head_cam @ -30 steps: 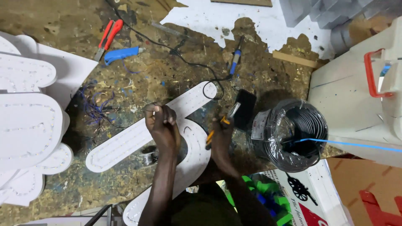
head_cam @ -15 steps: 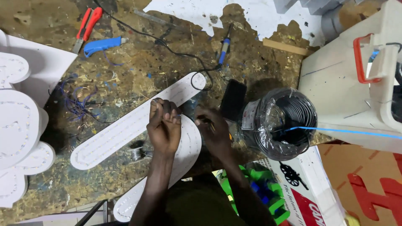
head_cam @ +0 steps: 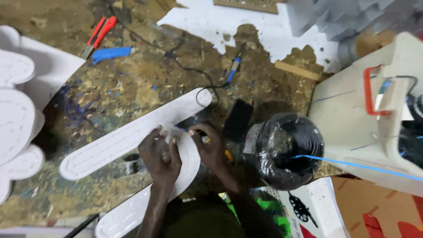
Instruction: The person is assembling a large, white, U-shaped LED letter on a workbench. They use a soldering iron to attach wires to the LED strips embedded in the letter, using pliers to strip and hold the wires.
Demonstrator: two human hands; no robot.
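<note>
A white V-shaped board (head_cam: pixel 114 147), its two long arms lined with rows of small holes, lies on the stained worktable (head_cam: pixel 132 92). My left hand (head_cam: pixel 161 155) presses down on the board where the arms meet, fingertips pinched at its top edge. My right hand (head_cam: pixel 212 147) is right beside it, fingers curled around a small orange-handled tool (head_cam: pixel 227 155) that is mostly hidden. The two hands' fingertips almost touch.
A plastic-wrapped coil of black wire (head_cam: pixel 284 150) sits right of my hands, crossed by a blue wire (head_cam: pixel 352 165). Behind lie a blue-handled soldering iron (head_cam: pixel 233 70), red pliers (head_cam: pixel 100 34) and a blue knife (head_cam: pixel 110 53). White cut-outs (head_cam: pixel 17 110) fill the left; a white box (head_cam: pixel 348 110) stands right.
My hands have drawn together over the joint of the white board, and the right hand has closed in toward the left. The view has shifted slightly.
</note>
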